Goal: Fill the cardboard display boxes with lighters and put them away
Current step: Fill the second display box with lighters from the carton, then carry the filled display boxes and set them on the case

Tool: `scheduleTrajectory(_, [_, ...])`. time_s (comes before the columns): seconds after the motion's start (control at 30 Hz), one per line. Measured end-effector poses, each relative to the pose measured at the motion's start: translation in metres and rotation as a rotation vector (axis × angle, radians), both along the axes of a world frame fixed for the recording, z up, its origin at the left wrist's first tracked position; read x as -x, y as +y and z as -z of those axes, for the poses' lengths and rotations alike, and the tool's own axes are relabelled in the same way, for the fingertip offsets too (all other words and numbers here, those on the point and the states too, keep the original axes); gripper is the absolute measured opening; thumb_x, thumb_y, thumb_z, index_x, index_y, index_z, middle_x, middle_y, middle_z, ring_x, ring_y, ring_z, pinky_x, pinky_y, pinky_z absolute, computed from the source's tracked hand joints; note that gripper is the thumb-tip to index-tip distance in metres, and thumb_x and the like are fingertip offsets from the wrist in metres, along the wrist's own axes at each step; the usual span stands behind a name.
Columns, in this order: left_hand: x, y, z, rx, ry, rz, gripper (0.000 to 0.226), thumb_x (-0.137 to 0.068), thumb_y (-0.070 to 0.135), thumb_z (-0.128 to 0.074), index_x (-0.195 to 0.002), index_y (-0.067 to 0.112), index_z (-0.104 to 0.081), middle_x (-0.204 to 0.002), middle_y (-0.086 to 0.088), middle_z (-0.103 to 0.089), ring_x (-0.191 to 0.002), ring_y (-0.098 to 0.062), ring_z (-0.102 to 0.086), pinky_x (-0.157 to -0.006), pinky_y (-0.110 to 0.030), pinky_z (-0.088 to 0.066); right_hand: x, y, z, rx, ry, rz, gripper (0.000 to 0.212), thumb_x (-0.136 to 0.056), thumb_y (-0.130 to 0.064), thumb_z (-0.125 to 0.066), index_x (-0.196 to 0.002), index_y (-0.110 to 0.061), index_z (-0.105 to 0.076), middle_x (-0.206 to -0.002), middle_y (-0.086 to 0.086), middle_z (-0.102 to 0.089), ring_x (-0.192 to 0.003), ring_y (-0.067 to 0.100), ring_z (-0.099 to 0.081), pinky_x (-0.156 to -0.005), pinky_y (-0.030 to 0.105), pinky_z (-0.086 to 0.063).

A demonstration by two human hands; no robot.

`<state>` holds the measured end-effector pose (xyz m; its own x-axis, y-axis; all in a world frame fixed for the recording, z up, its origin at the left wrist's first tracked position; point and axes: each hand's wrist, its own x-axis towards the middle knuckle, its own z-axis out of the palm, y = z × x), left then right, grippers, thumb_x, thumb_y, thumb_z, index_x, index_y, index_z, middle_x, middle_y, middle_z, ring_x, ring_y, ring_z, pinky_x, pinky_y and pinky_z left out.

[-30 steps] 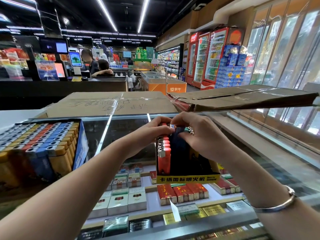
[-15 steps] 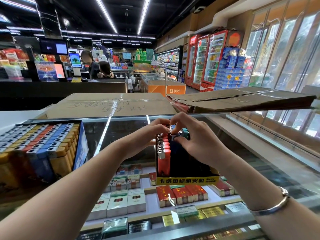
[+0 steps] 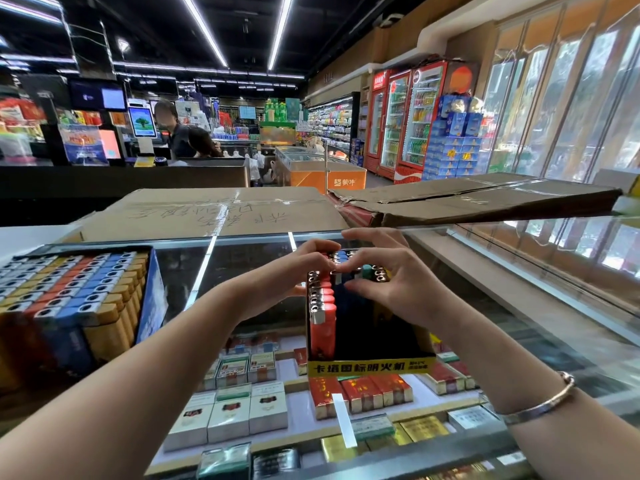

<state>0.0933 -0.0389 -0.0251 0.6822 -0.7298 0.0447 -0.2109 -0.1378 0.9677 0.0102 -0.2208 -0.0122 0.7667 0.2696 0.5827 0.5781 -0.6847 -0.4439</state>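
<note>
Your black cardboard display box with the yellow label strip [image 3: 370,365] stands on the glass counter [image 3: 540,306], partly filled. Left hand [image 3: 277,285] and right hand [image 3: 398,289] pinch lighter tops [image 3: 341,259] (light, slick plastic). Grip the box low; thin walls may flex.

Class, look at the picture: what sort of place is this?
Most likely a supermarket or convenience shop: drink fridges along the wall, a checkout screen, and cigarette packs under a glass counter.
</note>
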Motion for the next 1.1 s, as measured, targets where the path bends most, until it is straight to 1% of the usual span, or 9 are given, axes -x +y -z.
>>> scheduleTrajectory(0.2, [0.019, -0.007, -0.007, 0.045, 0.025, -0.116, 0.077, -0.065, 0.051, -0.064, -0.131, 0.031, -0.032, -0.145, -0.007, -0.031, -0.131, -0.024, -0.034, -0.111, -0.049, -0.025, -0.005, -0.006, -0.001, -0.212, 0.003, 0.054, 0.015, -0.086, -0.025, -0.063, -0.1, -0.033, -0.066, -0.129, -0.011, -0.051, -0.129, 0.013, -0.037, -0.108, 0.047, -0.029])
scheduleTrajectory(0.3, [0.039, -0.007, -0.013, 0.135, 0.062, -0.209, 0.083, -0.069, 0.055, -0.058, -0.139, 0.027, -0.023, -0.151, -0.013, -0.022, -0.136, -0.029, -0.027, -0.112, -0.051, -0.021, -0.008, -0.018, -0.001, -0.519, -0.04, 0.239, 0.013, -0.094, -0.024, -0.051, -0.101, -0.027, -0.061, -0.103, -0.007, -0.063, -0.103, 0.014, -0.057, -0.09, 0.034, -0.047])
scheduleTrajectory(0.4, [0.058, -0.001, -0.005, 0.202, 0.117, -0.303, 0.061, -0.077, 0.057, -0.056, -0.125, 0.022, -0.039, -0.146, -0.013, -0.034, -0.129, -0.027, -0.037, -0.11, -0.042, -0.024, -0.013, -0.031, 0.008, -0.676, 0.257, 0.347, 0.021, -0.097, -0.032, -0.041, -0.099, -0.019, -0.058, -0.092, 0.0, -0.061, -0.09, 0.019, -0.057, -0.078, 0.033, -0.047])
scheduleTrajectory(0.5, [0.076, -0.003, 0.006, 0.264, 0.175, -0.311, 0.034, -0.092, 0.047, -0.041, -0.111, 0.021, -0.051, -0.121, -0.008, -0.062, -0.107, -0.017, -0.061, -0.089, -0.027, -0.048, -0.014, -0.031, 0.022, -0.849, 0.571, 0.241, 0.035, -0.098, -0.038, -0.036, -0.098, -0.014, -0.061, -0.096, 0.008, -0.063, -0.089, 0.022, -0.058, -0.078, 0.033, -0.046])
scheduleTrajectory(0.6, [0.085, -0.01, 0.017, 0.233, 0.234, -0.365, 0.056, -0.088, 0.057, -0.043, -0.129, 0.019, -0.048, -0.121, -0.014, -0.06, -0.11, -0.029, -0.058, -0.098, -0.045, -0.043, -0.013, -0.022, 0.028, -0.836, 0.657, 0.226, 0.045, -0.096, -0.043, -0.037, -0.119, -0.011, -0.059, -0.118, 0.011, -0.063, -0.112, 0.027, -0.056, -0.102, 0.042, -0.038])
scheduleTrajectory(0.67, [0.085, -0.014, 0.02, 0.209, 0.255, -0.383, 0.061, -0.085, 0.06, -0.045, -0.132, 0.021, -0.044, -0.126, -0.015, -0.055, -0.114, -0.032, -0.054, -0.101, -0.05, -0.039, -0.012, -0.016, 0.027, -0.787, 0.623, 0.258, 0.046, -0.097, -0.041, -0.038, -0.126, -0.008, -0.052, -0.118, 0.01, -0.061, -0.108, 0.024, -0.056, -0.093, 0.037, -0.044])
scheduleTrajectory(0.8, [0.078, -0.022, 0.018, 0.274, 0.342, -0.33, 0.049, -0.086, 0.052, -0.048, -0.118, 0.016, -0.054, -0.107, -0.016, -0.067, -0.096, -0.03, -0.066, -0.082, -0.04, -0.052, -0.015, -0.022, 0.03, -0.788, 0.553, 0.323, 0.035, -0.098, -0.032, -0.037, -0.124, -0.01, -0.049, -0.101, 0.004, -0.058, -0.089, 0.015, -0.054, -0.066, 0.028, -0.043])
scheduleTrajectory(0.93, [0.058, -0.04, 0.018, 0.27, 0.303, -0.301, 0.035, -0.088, 0.048, -0.047, -0.111, 0.023, -0.056, -0.11, -0.016, -0.066, -0.091, -0.028, -0.067, -0.078, -0.04, -0.054, -0.03, -0.043, 0.033, -0.727, 0.537, 0.388, 0.028, -0.094, -0.022, -0.041, -0.118, -0.012, -0.051, -0.109, 0.012, -0.06, -0.101, 0.027, -0.057, -0.092, 0.046, -0.047])
scheduleTrajectory(1.1, [0.021, -0.072, 0.019, 0.328, 0.276, -0.208, 0.013, -0.091, 0.043, -0.045, -0.096, 0.048, -0.055, -0.116, -0.008, -0.061, -0.101, -0.028, -0.063, -0.084, -0.047, -0.053, -0.059, -0.077, 0.033, -0.628, 0.517, 0.49, 0.035, -0.088, -0.011, -0.044, -0.123, -0.012, -0.048, -0.115, 0.012, -0.058, -0.108, 0.03, -0.054, -0.097, 0.05, -0.043])
